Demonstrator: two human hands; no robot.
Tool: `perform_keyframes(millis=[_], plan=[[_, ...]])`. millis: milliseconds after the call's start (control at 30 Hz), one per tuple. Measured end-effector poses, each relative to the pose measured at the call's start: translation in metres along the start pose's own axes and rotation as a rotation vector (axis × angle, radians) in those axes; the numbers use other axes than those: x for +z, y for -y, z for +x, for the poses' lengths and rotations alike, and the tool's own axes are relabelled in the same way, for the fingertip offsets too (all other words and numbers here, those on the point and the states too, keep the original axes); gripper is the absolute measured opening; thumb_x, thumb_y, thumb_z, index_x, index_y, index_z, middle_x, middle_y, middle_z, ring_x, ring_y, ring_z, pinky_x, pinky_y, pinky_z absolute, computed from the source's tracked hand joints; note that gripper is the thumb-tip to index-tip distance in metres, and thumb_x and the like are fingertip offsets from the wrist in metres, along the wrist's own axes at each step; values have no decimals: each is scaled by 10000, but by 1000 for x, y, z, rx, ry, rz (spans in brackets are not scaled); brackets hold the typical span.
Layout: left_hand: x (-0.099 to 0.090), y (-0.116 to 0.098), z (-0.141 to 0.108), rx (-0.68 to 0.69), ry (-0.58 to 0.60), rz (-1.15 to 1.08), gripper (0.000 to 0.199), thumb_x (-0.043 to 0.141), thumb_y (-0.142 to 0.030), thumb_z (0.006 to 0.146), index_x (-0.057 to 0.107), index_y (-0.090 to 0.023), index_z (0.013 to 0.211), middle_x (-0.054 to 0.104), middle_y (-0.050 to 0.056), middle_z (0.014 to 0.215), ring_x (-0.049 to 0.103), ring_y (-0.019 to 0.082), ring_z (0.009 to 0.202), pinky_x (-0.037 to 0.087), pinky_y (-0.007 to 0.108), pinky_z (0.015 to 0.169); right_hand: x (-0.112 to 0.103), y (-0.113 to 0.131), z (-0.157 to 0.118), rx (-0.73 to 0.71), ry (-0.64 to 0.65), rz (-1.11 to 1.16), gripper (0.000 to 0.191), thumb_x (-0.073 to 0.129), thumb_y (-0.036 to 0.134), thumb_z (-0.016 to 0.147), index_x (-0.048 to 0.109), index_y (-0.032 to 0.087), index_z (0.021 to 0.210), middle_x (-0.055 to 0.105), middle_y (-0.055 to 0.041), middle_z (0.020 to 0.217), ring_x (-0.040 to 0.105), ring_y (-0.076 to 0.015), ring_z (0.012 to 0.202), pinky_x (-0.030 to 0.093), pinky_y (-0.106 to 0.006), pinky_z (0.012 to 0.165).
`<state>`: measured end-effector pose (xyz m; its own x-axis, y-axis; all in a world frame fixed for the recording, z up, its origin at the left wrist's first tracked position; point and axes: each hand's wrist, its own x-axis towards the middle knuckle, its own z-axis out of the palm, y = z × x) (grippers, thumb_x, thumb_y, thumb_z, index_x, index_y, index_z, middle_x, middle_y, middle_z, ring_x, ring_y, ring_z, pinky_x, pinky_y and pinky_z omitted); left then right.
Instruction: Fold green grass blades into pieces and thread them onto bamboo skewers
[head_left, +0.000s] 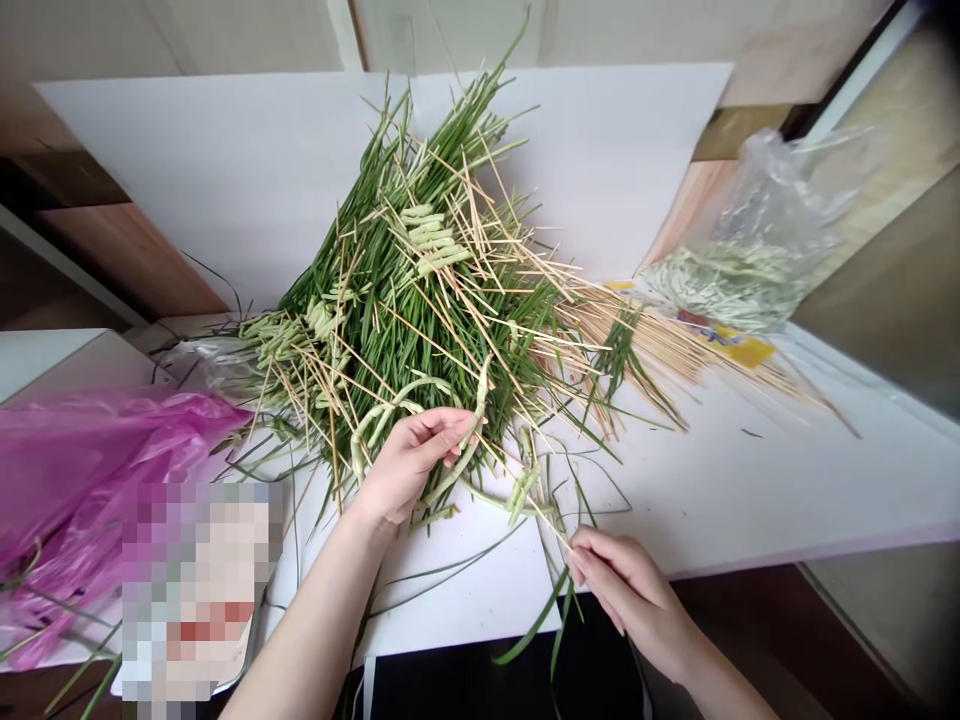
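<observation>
My left hand [409,455] pinches a long pale-green bean [482,385] between thumb and fingers, in front of a heap of greens. Thumb and fingers of my right hand [630,585] close on the lower end of a thin wooden skewer [557,530]. A folded stretch of bean [523,490] sits around the skewer's upper part. Behind my hands rises a pile of long, chive-like green stalks [420,325], mixed with many skewers. Several finished-looking bundles of folded bean on skewers [431,238] lie on that pile.
Loose bare skewers [645,325] fan out to the right across the white table [757,480]. A clear plastic bag of pale strips [742,275] stands at the back right. At left lie a pink plastic bag [97,450] and a blurred-out flat object [202,600].
</observation>
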<state>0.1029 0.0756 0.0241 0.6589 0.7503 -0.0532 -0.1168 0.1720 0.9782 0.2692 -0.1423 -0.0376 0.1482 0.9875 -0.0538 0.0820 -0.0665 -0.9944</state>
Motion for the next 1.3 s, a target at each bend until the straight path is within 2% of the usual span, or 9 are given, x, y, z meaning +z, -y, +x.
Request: perform_keyframes(millis=[200, 667, 900, 1167, 1300], plan=[[0, 0, 0, -4, 10, 0, 236, 884, -365, 741, 821, -181, 875, 717, 11, 762, 523, 66, 617, 412, 174, 574, -2, 0, -1, 14, 3, 2, 505, 428, 585, 1074, 459, 210, 736, 340, 81, 587, 287, -85, 433, 230, -275, 506], [0, 0, 2, -20, -3, 32, 251, 913, -363, 683, 805, -153, 769, 699, 20, 709, 514, 72, 587, 397, 187, 528, -4, 4, 0, 29, 16, -31, 516, 416, 597, 1072, 434, 215, 725, 324, 73, 596, 274, -93, 456, 218, -281, 500], [3, -2, -1, -70, 30, -35, 253, 930, -336, 659, 790, -138, 731, 627, -9, 634, 478, 58, 555, 380, 177, 498, -5, 2, 0, -5, 19, -84, 489, 385, 555, 1086, 417, 218, 733, 356, 33, 672, 323, -149, 610, 250, -300, 581], [4, -2, -4, -89, 46, -44, 231, 929, -323, 659, 794, -146, 718, 631, -8, 622, 453, 49, 517, 355, 174, 475, -6, -1, -1, -10, 40, -93, 456, 373, 514, 1094, 406, 220, 746, 350, 31, 692, 321, -155, 628, 249, -309, 598], [15, 3, -9, -160, 180, 46, 241, 916, -337, 675, 779, -139, 695, 640, 7, 622, 471, 63, 532, 354, 180, 477, -5, 0, 1, -20, 41, -100, 453, 382, 507, 1094, 411, 219, 746, 347, 39, 679, 316, -149, 617, 247, -302, 590]])
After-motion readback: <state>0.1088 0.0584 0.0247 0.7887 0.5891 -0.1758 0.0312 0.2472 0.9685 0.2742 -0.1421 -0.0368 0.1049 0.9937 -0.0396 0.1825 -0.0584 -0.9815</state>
